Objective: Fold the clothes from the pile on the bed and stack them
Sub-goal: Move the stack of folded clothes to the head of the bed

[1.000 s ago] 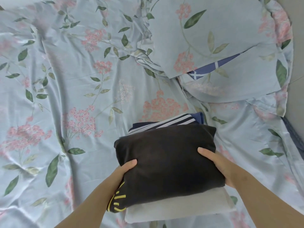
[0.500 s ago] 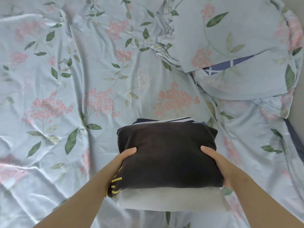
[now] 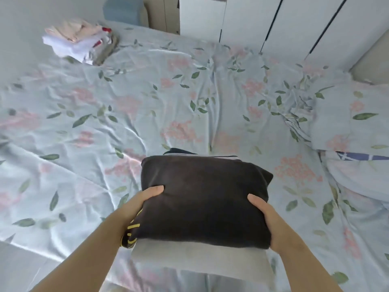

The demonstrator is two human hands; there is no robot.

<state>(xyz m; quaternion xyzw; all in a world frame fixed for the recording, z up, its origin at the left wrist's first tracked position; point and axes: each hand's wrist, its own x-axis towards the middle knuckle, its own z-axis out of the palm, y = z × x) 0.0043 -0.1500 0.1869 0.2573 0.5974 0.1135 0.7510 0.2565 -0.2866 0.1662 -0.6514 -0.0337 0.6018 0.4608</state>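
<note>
A stack of folded clothes is held low in the middle of the view: a dark brown folded garment (image 3: 202,199) on top, a pale grey one (image 3: 195,260) under it, and a striped navy piece (image 3: 183,152) peeking out at the far edge. My left hand (image 3: 145,199) grips the stack's left side, thumb on top. On the right side, my right hand (image 3: 267,216) grips it the same way. The stack seems lifted off the floral bedsheet (image 3: 105,144). A second pile of pale and white clothes (image 3: 80,43) lies at the bed's far left corner.
A floral pillow (image 3: 353,123) and bunched duvet lie at the right. White wardrobe doors (image 3: 273,22) stand behind the bed. A beige headboard (image 3: 372,66) shows at the right edge.
My head has tilted up, so the far side of the bed, the other pile and the wardrobe came into view. Both hands keep their grip, and the stack appears raised.
</note>
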